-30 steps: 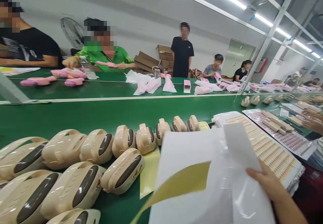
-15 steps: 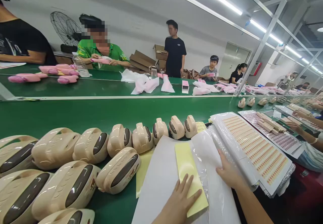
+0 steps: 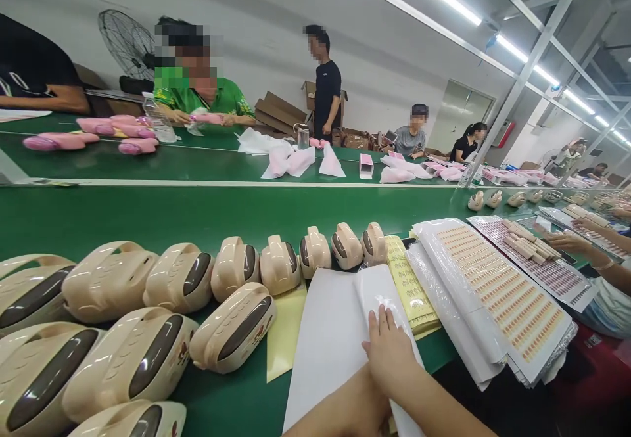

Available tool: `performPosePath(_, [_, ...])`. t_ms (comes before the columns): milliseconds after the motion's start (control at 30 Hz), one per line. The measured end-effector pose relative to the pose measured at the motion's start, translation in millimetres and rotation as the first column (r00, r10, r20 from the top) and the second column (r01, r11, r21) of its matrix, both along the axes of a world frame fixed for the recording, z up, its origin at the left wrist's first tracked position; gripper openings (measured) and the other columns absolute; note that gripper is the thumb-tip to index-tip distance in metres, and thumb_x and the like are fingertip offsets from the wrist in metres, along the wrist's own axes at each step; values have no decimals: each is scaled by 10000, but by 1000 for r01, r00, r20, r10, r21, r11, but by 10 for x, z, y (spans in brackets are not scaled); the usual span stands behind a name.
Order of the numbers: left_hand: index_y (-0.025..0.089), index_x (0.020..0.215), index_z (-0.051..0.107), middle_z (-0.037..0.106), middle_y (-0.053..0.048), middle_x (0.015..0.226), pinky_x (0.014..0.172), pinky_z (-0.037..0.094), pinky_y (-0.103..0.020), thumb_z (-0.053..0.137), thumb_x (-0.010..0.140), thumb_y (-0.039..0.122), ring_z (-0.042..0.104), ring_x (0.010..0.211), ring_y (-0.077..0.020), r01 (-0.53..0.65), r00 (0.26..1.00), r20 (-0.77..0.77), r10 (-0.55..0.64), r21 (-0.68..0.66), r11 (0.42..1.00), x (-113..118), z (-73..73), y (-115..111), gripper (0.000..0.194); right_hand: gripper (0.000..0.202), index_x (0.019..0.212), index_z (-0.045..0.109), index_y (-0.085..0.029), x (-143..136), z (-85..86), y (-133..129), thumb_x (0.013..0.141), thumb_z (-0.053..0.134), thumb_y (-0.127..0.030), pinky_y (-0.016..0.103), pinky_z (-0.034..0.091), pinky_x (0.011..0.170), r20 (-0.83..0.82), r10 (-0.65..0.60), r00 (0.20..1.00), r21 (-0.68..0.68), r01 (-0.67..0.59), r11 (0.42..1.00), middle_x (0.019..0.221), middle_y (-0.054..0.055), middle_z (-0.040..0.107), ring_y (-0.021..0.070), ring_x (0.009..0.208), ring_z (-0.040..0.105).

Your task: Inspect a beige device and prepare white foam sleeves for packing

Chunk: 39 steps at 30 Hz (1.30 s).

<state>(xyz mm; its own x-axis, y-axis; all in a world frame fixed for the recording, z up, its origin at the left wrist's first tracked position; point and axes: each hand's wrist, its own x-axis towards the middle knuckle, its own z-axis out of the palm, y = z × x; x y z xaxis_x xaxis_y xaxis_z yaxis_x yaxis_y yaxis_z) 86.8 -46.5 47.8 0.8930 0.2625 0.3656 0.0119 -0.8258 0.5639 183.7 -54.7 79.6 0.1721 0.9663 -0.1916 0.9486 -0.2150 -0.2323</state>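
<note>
My right hand [image 3: 392,351] lies flat, fingers stretched out, on the folded-over flap [image 3: 379,282] of a large white sheet [image 3: 328,319]. My left hand [image 3: 362,394] is low on the same sheet, crossed under my right wrist; its fingers are hidden. The yellow strip is almost wholly covered. Just right of the flap are yellow printed label sheets [image 3: 409,286]. A plain yellow sheet [image 3: 280,332] lies to the left, partly beneath a beige plastic housing [image 3: 234,328] with a dark oval window.
Rows of similar beige housings [image 3: 133,358] fill the left of the green table [image 3: 236,210]. Plastic-wrapped sticker sheets [image 3: 493,286] lie to the right. Beyond the white rail, co-workers sit near pink items [image 3: 62,141]. Another person's hand [image 3: 566,241] is at the far right.
My right hand has brought the sheet's right side over to the left, covering the yellow strip. My left hand has slid lower, under my right wrist. Yellow label sheets are now uncovered.
</note>
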Motion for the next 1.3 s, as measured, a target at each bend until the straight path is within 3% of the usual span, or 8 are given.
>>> performPosePath(133, [282, 1131, 579, 656, -23, 1136, 1048, 242, -501, 533, 773, 258, 438, 1209, -299, 125, 989, -98, -112, 138, 982, -100, 14, 5, 361, 441, 1313, 427, -165, 76, 31, -52, 873, 394, -177, 611, 248, 981, 26, -23, 999, 46, 22, 999, 1406, 170, 324, 308, 1307, 293])
performPosePath(367, [236, 942, 623, 689, -47, 1033, 992, 375, -474, 508, 794, 123, 547, 1107, -252, -252, 968, 97, 233, 444, 860, -289, -473, -39, 218, 403, 1275, 477, -283, 199, 34, -164, 878, 410, -293, 576, 301, 948, -24, -130, 991, 147, 132, 980, 1445, 105, 299, 321, 1319, 255])
performPosePath(467, [191, 1130, 534, 672, -89, 1089, 908, 478, -423, 492, 830, 232, 589, 1058, -262, -416, 906, 73, 416, 321, 851, -403, -425, -32, 305, 483, 1263, 484, -262, 256, -27, -205, 787, 557, -306, 523, 362, 922, -40, -238, 970, 205, 241, 949, 1398, 121, 377, 356, 1256, 344])
performPosePath(700, [212, 1381, 240, 531, -145, 1288, 953, 427, -474, 544, 807, 306, 498, 1165, -296, -368, 930, -59, 364, -96, 925, -162, -410, -119, 657, 660, 1316, 326, 13, 402, 83, -326, 758, 540, -267, 434, 441, 840, -263, -360, 895, 35, 381, 924, 1114, 241, 589, 341, 1014, 575])
performPosePath(833, [256, 1377, 272, 568, -126, 1203, 889, 477, -412, 500, 819, 266, 539, 1098, -260, -378, 920, -15, 392, -303, 875, -62, -537, -134, 603, 718, 1386, 267, -135, 447, 134, -446, 738, 556, -249, 390, 315, 1030, -662, -194, 724, 78, 324, 943, 1396, 123, 383, 242, 1266, 379])
performPosePath(967, [240, 1246, 499, 591, -120, 1086, 907, 449, -437, 489, 798, 267, 556, 1031, -262, -408, 896, -31, 443, -450, 794, -150, -330, -48, 449, 521, 1338, 394, -224, 309, 114, -549, 844, 449, -381, 383, 179, 1094, -873, -66, 483, 38, 202, 979, 1454, 29, 285, 185, 1353, 183])
performPosePath(1167, [173, 1144, 577, 682, -96, 1015, 865, 472, -421, 276, 862, 452, 597, 1007, -253, -354, 880, -161, 446, -849, 392, -301, -25, 153, 497, 457, 1310, 440, -240, -150, -49, -453, 856, 423, -183, 547, 144, 1055, -529, 77, 845, 159, 9, 987, 1458, 88, 190, 264, 1355, 124])
performPosePath(1300, [56, 1289, 398, 659, -156, 1037, 824, 487, -370, 275, 845, 501, 602, 1006, -250, -527, 783, -277, 556, -770, 360, -349, -106, 262, 641, 400, 1173, 578, -236, -132, -164, -403, 815, 433, -131, 543, 221, 1045, -517, 91, 851, 208, 21, 978, 1404, 99, 373, 278, 1318, 277])
